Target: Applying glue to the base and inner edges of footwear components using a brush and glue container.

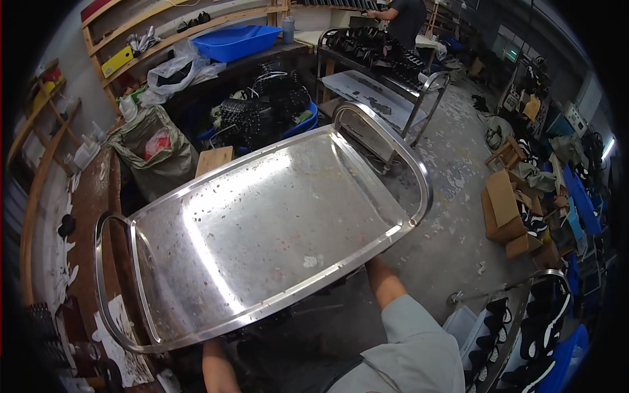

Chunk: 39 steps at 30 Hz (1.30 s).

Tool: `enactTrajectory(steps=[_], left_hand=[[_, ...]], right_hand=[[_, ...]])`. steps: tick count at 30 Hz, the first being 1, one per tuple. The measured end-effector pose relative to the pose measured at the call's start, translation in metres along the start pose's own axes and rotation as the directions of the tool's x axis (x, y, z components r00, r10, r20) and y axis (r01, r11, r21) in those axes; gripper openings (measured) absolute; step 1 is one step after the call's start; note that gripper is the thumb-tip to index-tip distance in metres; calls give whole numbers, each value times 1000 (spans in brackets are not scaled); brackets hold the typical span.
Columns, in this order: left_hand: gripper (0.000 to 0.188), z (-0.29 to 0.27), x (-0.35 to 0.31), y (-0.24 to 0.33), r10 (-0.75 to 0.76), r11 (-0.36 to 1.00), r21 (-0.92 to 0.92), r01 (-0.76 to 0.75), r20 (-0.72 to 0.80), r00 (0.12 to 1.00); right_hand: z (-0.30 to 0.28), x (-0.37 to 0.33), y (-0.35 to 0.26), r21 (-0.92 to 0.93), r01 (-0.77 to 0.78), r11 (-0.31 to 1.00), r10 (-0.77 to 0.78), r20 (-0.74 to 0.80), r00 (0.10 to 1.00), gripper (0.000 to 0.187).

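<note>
A stainless-steel trolley [262,223] with a tray-like top fills the middle of the view, tilted to the picture. Scratches and small dark and reddish specks mark its bare top. Curved tube handles rise at its right end [422,177] and left end [99,275]. My left forearm [218,367] goes under the trolley's near edge at the left. Farther right, my right forearm [383,280], in a grey sleeve, passes beneath the same edge. The trolley top hides both hands, so what they touch does not show.
A wooden bench [92,203] runs along the left. Beyond the trolley are a cloth sack [157,173] and a blue tub [314,118] of dark studded pieces. Another metal rack trolley [419,98] stands behind, near a person [403,23]. Right are a cardboard box [501,209] and a shoe rack [517,327].
</note>
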<state>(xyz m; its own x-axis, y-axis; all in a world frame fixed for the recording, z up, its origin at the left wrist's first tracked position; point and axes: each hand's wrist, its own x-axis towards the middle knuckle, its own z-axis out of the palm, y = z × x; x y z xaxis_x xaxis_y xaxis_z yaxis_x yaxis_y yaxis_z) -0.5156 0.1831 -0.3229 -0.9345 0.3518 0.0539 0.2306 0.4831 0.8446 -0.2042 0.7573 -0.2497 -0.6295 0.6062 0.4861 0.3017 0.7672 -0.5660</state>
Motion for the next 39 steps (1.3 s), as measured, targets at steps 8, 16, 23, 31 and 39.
enactTrajectory(steps=[8, 16, 23, 31, 39], left_hand=[[46, 78, -8, 81, -369, 790, -420, 447, 256, 893], [43, 123, -83, 174, -536, 263, -617, 742, 546, 644], [19, 93, -164, 367, -237, 530, -84, 844, 941, 243], [32, 81, -245, 492, 186, 548, -156, 822, 981, 62], [36, -9, -253, 549, 592, 680, -707, 196, 687, 421]], right_hand=[[59, -39, -55, 17, 88, 996, -90, 175, 980, 44], [28, -55, -198, 580, -769, -269, 315, 807, 499, 40], [-133, -133, -190, 607, -660, -442, 443, 788, 428, 31], [-335, -151, -271, 912, -406, 63, 749, 226, 623, 31], [-382, -111, -349, 983, -10, 184, 403, -66, 913, 42]])
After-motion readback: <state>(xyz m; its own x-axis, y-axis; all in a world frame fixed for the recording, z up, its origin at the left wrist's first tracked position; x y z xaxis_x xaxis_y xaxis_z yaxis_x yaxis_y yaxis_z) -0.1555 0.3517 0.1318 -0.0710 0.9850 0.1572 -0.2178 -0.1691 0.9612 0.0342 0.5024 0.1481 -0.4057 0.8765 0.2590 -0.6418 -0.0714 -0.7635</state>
